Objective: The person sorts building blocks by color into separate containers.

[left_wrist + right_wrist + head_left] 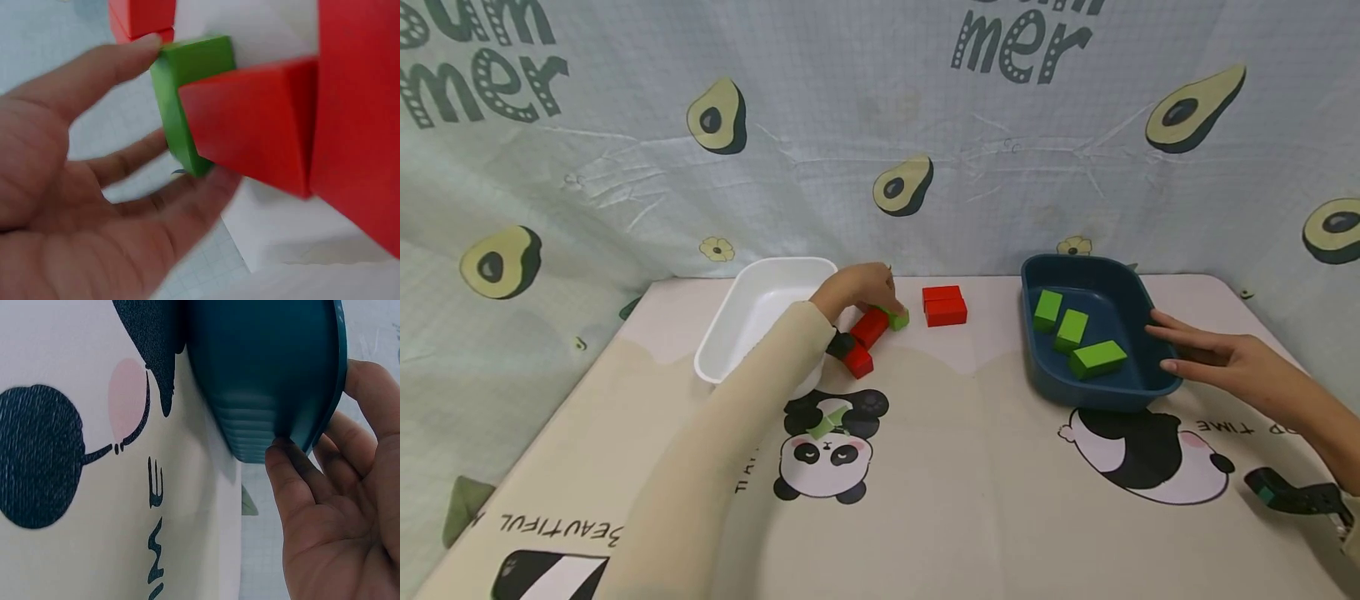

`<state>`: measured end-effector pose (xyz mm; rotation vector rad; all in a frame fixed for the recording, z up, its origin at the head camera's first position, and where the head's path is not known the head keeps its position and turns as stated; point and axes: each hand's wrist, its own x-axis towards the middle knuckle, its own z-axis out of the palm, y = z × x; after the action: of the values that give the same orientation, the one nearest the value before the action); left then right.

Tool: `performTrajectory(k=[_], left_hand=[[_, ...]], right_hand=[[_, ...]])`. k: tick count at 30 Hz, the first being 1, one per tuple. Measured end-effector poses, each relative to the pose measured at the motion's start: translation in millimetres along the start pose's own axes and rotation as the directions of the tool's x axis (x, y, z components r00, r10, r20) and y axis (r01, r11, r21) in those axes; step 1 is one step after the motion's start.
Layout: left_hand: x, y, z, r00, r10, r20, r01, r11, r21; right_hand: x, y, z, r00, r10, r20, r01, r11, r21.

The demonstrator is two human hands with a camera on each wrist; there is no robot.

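Because the green block [170, 103] sits just beside a red block [250, 119] near the white tray [711, 333], the left hand [867, 286], pinching it between thumb and fingers, does best with a firm grip and a straight lift. The right hand [1232, 360], fingers extended against the blue tray [1082, 392], probably needs only light pressure.

Head looks forward and down; closer, left wrist shares blocks [206, 62], right the tub [269, 362].
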<state>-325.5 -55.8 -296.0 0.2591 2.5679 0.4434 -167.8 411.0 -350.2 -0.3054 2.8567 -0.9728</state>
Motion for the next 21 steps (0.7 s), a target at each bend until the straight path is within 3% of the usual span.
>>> performTrajectory(k=[4,10,17,21], left_hand=[[-1.8,1.2,1.0,0.99,0.134,0.036,-0.135,0.99,0.032],[-5.0,-4.5,3.5,0.945,0.301,0.128,-0.299,0.954,-0.039],[-18.8,1.0,12.8,0.908,0.379,0.178,-0.397,0.914,0.082],[-25.2,4.3,19.7,0.883,0.404,0.24,-0.432,0.899,0.077]], right_hand=[[-1.3,-0.5,1.1,1.0,-0.001,-0.005,0.001,1.0,0.009],[-1.0,-0.1,0.9,1.0,0.0,-0.003,0.0,1.0,0.007],[-0.1,0.9,2.1,1.0,0.008,0.006,-0.008,1.0,0.004],[0.2,1.8,2.3,1.0,0.021,0.007,-0.021,1.0,0.004]])
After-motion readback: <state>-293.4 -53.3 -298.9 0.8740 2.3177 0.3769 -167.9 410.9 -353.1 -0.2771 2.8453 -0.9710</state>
